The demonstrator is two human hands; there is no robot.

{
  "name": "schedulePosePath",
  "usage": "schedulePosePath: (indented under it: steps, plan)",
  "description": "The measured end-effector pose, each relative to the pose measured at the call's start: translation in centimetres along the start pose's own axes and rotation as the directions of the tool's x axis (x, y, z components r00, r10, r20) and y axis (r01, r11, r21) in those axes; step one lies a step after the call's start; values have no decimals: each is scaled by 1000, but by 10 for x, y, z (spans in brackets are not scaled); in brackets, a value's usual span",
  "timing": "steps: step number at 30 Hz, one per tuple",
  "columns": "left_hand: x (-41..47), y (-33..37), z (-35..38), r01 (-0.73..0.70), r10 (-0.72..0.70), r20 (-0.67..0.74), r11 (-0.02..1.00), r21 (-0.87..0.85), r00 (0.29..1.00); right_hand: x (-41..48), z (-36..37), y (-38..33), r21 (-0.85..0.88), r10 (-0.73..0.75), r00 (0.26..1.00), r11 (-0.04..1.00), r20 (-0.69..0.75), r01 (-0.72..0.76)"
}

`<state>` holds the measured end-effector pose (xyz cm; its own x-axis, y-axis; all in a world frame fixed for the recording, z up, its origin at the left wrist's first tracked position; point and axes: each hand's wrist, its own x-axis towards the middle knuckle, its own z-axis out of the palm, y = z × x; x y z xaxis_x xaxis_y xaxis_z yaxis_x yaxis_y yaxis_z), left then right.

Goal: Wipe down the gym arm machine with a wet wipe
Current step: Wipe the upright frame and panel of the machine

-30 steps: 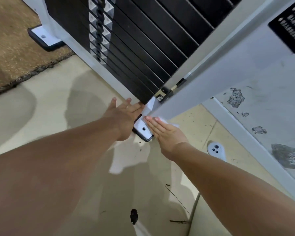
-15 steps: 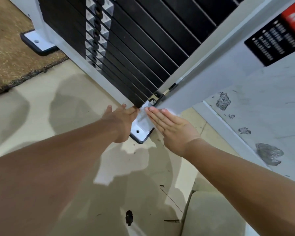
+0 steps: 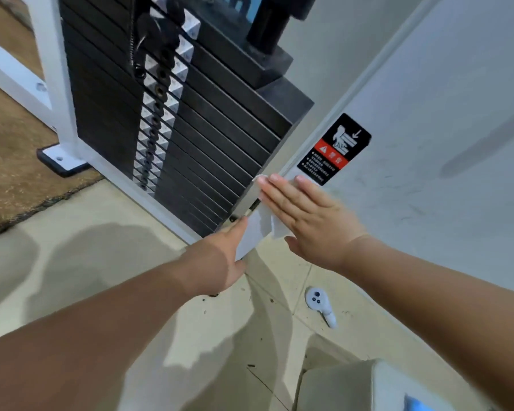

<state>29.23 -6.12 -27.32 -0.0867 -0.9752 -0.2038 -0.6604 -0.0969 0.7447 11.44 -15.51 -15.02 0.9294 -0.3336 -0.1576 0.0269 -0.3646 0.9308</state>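
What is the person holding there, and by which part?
Nothing is gripped: the right hand presses the wet wipe flat against the white post, straight fingers over its upper part, lower end hanging loose. The left hand just touches the post.

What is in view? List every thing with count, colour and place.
weight stack: one, black plates, centre, inside the frame
machine frame: one, white, around the stack
foot plate: one, white on a black pad, left, at the edge of the mat
warning sticker: one, black and red, on the frame's right upright
wet wipe: one, white, on the right upright under the right hand
mat: one, brown, far left
floor: beige tiles, below
small device: one, white, on the floor at the right
wall: pale grey, right
left hand: fingers straight, touching the upright's base
right hand: flat, pressing the wipe
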Motion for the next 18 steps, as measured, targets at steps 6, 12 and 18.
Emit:
schedulePosePath:
  steps: [6, 12, 18]
  plan:
    - [-15, 43, -20, -124, 120, -152, 992, -18, 981, -12, -22, 65, -49, -20, 999, 999, -40, 18]
    - [-28, 84, -41, -274, 243, -264, 958, -87, 933, -19, -51, 152, 91, 242, 942, 970, -233, -227]
    - [-35, 98, -50, -254, 222, -239, 961, -112, 945, -23, -43, 127, 112, 154, 980, 984, -126, -140]
